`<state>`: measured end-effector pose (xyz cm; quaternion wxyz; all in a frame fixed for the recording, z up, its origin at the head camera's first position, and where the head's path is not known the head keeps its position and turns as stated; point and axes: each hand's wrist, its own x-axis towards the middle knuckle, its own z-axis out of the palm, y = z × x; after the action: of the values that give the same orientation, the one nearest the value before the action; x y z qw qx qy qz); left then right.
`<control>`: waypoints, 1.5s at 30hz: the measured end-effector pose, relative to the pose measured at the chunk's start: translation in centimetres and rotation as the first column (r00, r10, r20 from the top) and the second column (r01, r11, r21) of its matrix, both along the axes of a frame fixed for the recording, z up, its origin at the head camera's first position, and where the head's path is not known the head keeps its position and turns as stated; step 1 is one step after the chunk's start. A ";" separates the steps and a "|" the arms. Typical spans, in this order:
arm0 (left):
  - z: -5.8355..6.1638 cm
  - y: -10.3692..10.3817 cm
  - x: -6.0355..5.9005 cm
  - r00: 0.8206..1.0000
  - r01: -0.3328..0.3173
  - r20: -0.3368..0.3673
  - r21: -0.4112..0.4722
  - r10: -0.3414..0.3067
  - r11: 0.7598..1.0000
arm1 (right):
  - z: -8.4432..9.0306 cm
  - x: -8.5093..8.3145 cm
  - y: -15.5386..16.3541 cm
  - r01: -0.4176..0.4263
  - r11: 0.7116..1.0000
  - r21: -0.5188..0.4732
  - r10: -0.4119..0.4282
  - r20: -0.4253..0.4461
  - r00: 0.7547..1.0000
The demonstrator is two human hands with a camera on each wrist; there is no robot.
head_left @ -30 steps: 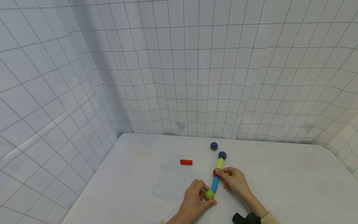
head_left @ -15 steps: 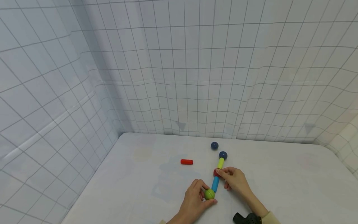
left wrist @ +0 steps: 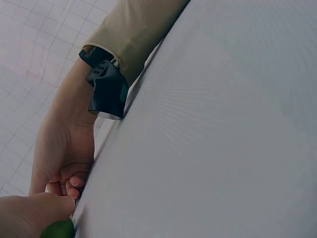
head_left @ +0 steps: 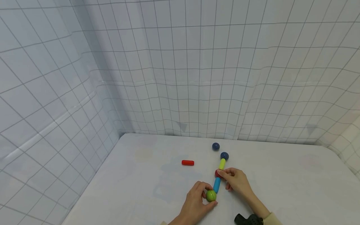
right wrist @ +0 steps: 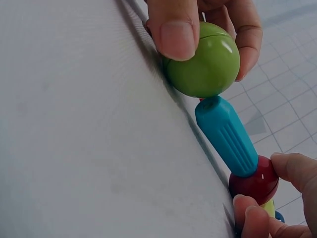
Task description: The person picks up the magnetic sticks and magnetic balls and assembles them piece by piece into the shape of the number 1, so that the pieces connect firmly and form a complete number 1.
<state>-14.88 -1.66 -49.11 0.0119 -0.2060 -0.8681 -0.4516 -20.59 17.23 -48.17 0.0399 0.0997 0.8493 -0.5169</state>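
A green ball (head_left: 211, 196) is pinched between the thumb and fingers of my left hand (head_left: 194, 201). Close against it lies the free end of a blue grooved rod (right wrist: 228, 136); whether they touch, I cannot tell. The rod's other end meets a dark red ball (right wrist: 255, 186), which my right hand (head_left: 237, 182) pinches between thumb and fingers. From the red ball a yellow-green rod (head_left: 222, 164) runs away to a dark blue ball (head_left: 224, 156). In the left wrist view only a small part of the green ball (left wrist: 58, 229) shows beneath the left thumb.
Another dark blue ball (head_left: 215, 146) lies apart, near the table's back edge. To the left of the chain is a red rod (head_left: 187, 162). The white table (head_left: 135, 187) is enclosed by white gridded curtains (head_left: 180, 78) behind and at the sides.
My left fingers and the green ball have shifted very slightly, toward the right and nearer me. The right hand and the joined pieces stay practically where they were.
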 end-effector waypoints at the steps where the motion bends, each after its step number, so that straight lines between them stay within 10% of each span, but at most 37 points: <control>1: 0.0 0.0 0.0 1.000 0.000 -0.008 -0.001 0.000 1.000 | 0.0 0.0 0.0 0.000 1.000 -0.001 0.000 0.000 1.000; 45: 0.0 0.1 0.0 0.999 -0.007 -0.037 0.014 0.008 1.000 | 0.0 -0.1 0.2 0.000 1.000 -0.023 0.000 0.006 1.000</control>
<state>-14.84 -1.53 -49.15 0.0310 -0.2110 -0.8654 -0.4534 -20.65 17.46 -48.21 0.0436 0.1009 0.8430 -0.5265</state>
